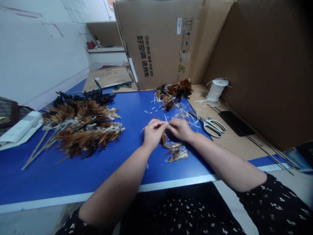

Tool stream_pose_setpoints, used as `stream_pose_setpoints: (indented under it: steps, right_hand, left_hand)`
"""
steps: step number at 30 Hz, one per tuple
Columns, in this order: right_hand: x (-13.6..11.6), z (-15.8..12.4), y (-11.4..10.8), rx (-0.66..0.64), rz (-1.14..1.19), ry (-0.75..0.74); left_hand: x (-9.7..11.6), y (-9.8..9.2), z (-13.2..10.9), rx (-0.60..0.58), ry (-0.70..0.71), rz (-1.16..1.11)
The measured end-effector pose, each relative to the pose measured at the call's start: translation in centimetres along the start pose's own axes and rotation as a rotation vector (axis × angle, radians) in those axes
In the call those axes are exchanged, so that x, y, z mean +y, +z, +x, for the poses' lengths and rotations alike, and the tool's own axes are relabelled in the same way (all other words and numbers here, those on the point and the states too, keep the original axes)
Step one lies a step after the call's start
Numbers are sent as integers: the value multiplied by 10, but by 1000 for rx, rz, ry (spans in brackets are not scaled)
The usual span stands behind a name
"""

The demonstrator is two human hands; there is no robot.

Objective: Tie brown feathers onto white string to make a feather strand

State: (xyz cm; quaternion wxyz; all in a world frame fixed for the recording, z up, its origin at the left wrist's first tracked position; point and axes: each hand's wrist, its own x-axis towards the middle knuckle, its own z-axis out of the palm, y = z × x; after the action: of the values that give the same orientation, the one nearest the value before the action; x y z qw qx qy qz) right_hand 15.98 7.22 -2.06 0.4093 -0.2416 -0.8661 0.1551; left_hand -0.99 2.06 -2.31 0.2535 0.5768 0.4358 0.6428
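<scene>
My left hand [153, 131] and my right hand [181, 129] meet over the blue table, fingertips pinched together. Between them is a thin white string [165, 118], one end sticking up; the fingers hide most of it. Brown feathers [163, 138] hang just below the fingertips, and whether they join the string is hidden. Close to my right wrist, a small bunch of tan and brown feathers [179, 152] lies on the table. Behind my hands are loose white string scraps [182, 113] and a heap of brown feathers [173, 91].
Scissors [212, 126] lie to the right, near a spool of white string [217, 89] on cardboard. Large feather bundles on sticks [83, 130] cover the table's left side. Tall cardboard boxes [163, 42] wall off the back and right. A dark bag [9, 112] sits far left.
</scene>
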Motion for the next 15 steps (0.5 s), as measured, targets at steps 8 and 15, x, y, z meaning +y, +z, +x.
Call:
stream_pose_setpoints:
  steps: [8, 15]
  right_hand:
    - [-16, 5, -8, 60, 245, 254]
    - [-19, 7, -10, 97, 471, 432]
  left_hand:
    - [-3, -1, -1, -25, -212, -306]
    - [-11, -1, 0, -48, -412, -497]
